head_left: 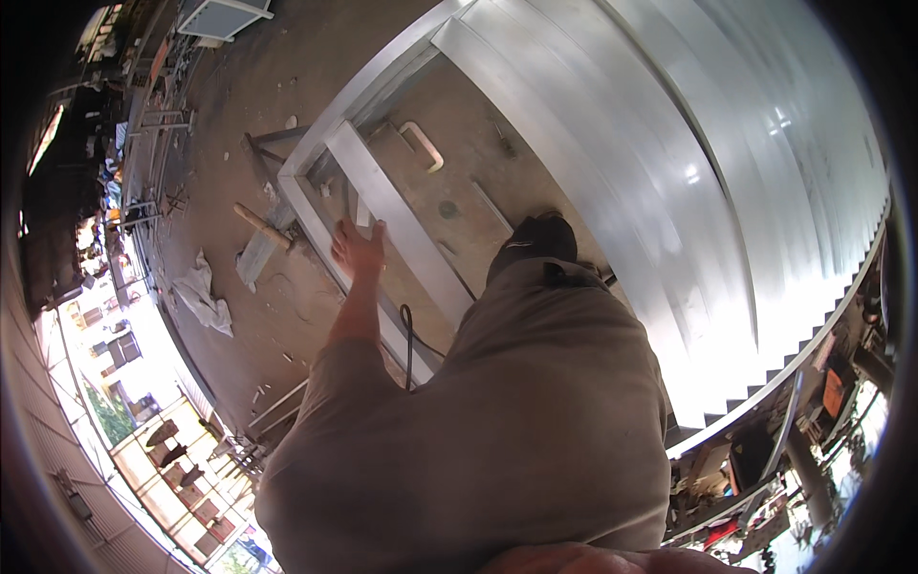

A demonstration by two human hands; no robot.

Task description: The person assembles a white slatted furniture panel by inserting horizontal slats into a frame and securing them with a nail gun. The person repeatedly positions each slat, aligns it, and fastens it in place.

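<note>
My left hand (359,249) reaches out over the outer bar of a silver metal frame (402,212). Its fingers look spread, and nothing shows between them. Whether the fingers press on the bar I cannot tell. A crossbar of the frame runs just to the right of this hand. Large ribbed metal sheets (612,143) cover the frame's right side. A dark cable loop (408,344) lies near my left forearm. My right hand is out of sight, with my grey clothing filling the lower middle. Beyond the clothing shows a black shoe-like shape (535,239).
Left of the frame, a stick-like wooden piece (260,224) and a crumpled pale sheet (203,295) lie on the dirty floor. A curved metal piece (421,146) rests inside the frame opening. A grey-blue table-like panel (225,17) stands at the far left; clutter lines both sides.
</note>
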